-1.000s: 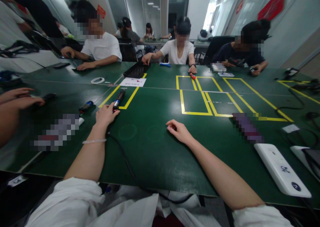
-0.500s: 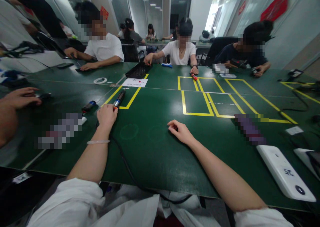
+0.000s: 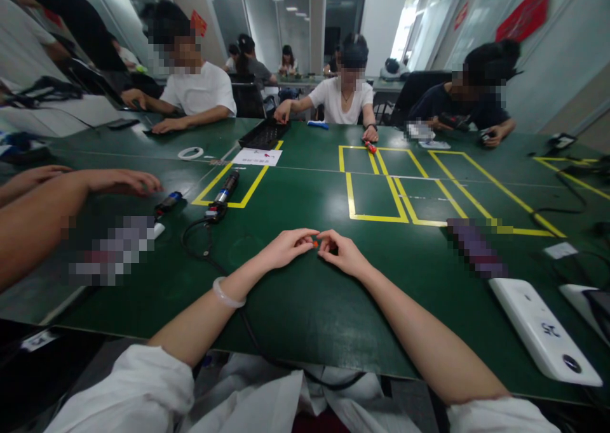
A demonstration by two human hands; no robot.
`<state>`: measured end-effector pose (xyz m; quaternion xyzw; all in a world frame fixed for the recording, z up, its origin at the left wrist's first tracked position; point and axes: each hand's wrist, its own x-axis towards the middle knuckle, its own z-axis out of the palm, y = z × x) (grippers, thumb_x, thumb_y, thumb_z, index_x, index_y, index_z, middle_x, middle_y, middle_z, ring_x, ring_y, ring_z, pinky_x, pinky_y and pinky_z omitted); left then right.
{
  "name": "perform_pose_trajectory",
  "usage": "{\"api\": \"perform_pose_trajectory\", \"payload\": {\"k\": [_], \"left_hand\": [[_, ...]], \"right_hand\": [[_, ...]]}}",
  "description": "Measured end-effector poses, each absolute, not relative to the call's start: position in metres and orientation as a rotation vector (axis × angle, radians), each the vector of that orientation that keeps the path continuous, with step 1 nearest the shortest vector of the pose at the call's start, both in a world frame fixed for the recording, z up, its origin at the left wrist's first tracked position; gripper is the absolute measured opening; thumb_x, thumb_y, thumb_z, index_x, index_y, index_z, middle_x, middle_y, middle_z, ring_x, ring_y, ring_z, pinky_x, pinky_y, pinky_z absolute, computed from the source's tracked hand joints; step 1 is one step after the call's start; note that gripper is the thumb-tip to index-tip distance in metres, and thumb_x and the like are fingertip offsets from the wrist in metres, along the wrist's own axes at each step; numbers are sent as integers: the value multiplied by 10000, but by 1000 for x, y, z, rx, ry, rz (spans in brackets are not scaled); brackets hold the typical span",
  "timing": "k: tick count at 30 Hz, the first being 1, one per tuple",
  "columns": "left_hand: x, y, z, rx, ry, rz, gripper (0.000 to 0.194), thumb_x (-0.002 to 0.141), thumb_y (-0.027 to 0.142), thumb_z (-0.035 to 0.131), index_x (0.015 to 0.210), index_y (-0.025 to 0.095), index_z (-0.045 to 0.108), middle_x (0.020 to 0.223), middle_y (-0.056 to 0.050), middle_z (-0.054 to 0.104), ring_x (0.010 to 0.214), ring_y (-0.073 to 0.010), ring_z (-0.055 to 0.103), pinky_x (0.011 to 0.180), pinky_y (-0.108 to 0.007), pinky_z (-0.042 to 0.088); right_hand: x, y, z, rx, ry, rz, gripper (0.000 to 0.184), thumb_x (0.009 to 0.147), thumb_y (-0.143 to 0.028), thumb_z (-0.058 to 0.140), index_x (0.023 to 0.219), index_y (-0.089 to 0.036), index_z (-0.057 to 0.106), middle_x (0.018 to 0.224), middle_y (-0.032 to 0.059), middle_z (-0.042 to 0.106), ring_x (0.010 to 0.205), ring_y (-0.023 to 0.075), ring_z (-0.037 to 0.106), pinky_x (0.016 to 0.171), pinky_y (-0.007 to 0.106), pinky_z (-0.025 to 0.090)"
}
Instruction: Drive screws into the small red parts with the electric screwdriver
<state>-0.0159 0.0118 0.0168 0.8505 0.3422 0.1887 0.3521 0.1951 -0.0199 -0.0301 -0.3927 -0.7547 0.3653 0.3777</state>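
Observation:
My left hand (image 3: 288, 247) is over the table with its fingers curled together, and at their tips shows a small orange piece (image 3: 315, 244). Close against it, almost fingertip to fingertip, is my right hand (image 3: 347, 253). Its thumb and forefinger curve toward each other; whatever lies between them is hidden or too small to name. Left of my hands a corded cylindrical tool (image 3: 225, 190), black, silver and blue, lies within a yellow tape outline. Its black cable (image 3: 238, 306) runs under my left forearm toward the table's front edge.
Another person's hand (image 3: 126, 180) reaches in from the left, near a similar tool (image 3: 168, 202). A black tray (image 3: 260, 134) and a white paper (image 3: 257, 157) are farther back. A white power bank (image 3: 543, 328) and a phone (image 3: 476, 247) lie right. Yellow tape outlines (image 3: 379, 217) mark the table.
My left hand has left the corded tool and moved right to meet my right hand, bringing the orange piece into view there. A neighbour's arm has reached farther in from the left.

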Motion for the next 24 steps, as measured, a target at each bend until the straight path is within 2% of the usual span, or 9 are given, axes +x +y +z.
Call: {"api": "perform_pose_trajectory", "payload": {"k": [6, 12, 16, 20, 24], "left_hand": [[-14, 8, 11, 2055, 812, 446, 433, 914, 342, 495, 1315, 180, 490, 984, -59, 675, 856, -152, 630, 773, -268, 480], [-14, 5, 12, 2137, 818, 560, 297, 845, 310, 606, 1109, 185, 552, 1016, -48, 663, 935, -158, 633, 854, -285, 485], [-13, 3, 12, 2212, 867, 581, 178, 880, 309, 547, 1018, 199, 575, 967, -26, 660, 910, -156, 639, 840, -286, 489], [-14, 2, 13, 2208, 883, 602, 192, 897, 335, 527, 1031, 204, 570, 973, -23, 669, 927, -156, 646, 851, -281, 486], [-13, 0, 15, 2193, 887, 563, 214, 932, 376, 473, 1040, 208, 551, 933, -15, 691, 902, -152, 660, 826, -269, 483]], "right_hand": [[193, -22, -27, -1000, -1950, 953, 149, 873, -305, 580, 964, -187, 568, 807, 4, 604, 725, 129, 570, 699, 259, 456], [194, -22, -25, -1040, -1848, 998, 219, 874, -379, 589, 945, -172, 583, 777, 1, 615, 669, 118, 544, 639, 240, 434], [194, -22, -24, -1037, -1829, 1019, 229, 869, -385, 594, 952, -172, 583, 793, 6, 628, 671, 116, 547, 642, 241, 434], [194, -22, -26, -995, -1841, 1031, 258, 843, -360, 631, 1016, -178, 571, 821, 6, 632, 697, 120, 561, 668, 246, 444], [196, -20, -27, -1025, -1850, 1027, 210, 885, -371, 569, 951, -173, 592, 831, 17, 651, 703, 125, 566, 668, 247, 437]]}}
